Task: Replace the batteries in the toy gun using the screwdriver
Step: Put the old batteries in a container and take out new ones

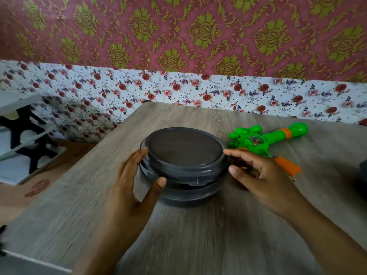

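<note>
Mid-frame: round dark container (183, 167), lidded, sits on the wood-grain surface (198, 235). Your left hand (135, 175) cups its left side, fingers (139, 157) curved against the wall and thumb pressed under the front rim of the lid (185, 148); a loose wrap, not a clench. Your right hand (256, 175) is spread at the right edge, fingertips touching or nearly touching the rim, clamped on nothing that can be seen. The lid looks slightly lifted or skewed at the front; a gap shows there. Contents hidden; no screwdriver or batteries in view, so they may be inside, though that is a guess. The toy gun (266, 141) lies flat on the surface at right of centre, just behind your right hand, green body with orange band and orange grip, barrel pointing to the upper right. Judged light, hollow, stiff plastic, smooth and apt to skid on this surface and to roll on its knobbed shape. Take it round the thick green body near the grip, pin it flat before any screw work. Thin protruding parts probably snap if levered.
</note>
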The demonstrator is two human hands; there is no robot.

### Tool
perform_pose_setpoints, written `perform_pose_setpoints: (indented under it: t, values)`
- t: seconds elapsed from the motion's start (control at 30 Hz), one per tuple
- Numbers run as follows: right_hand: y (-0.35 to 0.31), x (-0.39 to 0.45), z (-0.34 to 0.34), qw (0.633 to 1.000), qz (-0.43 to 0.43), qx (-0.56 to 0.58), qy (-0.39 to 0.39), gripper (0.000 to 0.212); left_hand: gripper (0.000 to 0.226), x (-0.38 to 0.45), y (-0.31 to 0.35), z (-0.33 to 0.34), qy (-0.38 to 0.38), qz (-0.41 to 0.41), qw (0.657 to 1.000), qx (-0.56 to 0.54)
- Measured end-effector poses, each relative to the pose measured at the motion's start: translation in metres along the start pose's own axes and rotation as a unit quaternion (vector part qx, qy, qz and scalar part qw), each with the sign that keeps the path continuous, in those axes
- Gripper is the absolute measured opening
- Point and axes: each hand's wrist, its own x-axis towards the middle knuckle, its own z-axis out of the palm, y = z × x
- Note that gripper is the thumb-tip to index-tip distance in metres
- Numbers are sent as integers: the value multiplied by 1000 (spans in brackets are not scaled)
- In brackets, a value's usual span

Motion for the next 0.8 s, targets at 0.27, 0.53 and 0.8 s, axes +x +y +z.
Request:
perform_pose_setpoints:
  t: [0.27,0.53,0.8]
  values:
    - [-4,2,1,999,-12,-48,21,29,75,-8,1,-1,-46,29,992,112]
    - [-24,23,-1,897,-145,-373,-189,80,82,16,-15,-19,-129,184,923,311]
    - [-7,21,25,878,-172,-422,-143,102,74,30,-20,-18,-148,276,883,349]
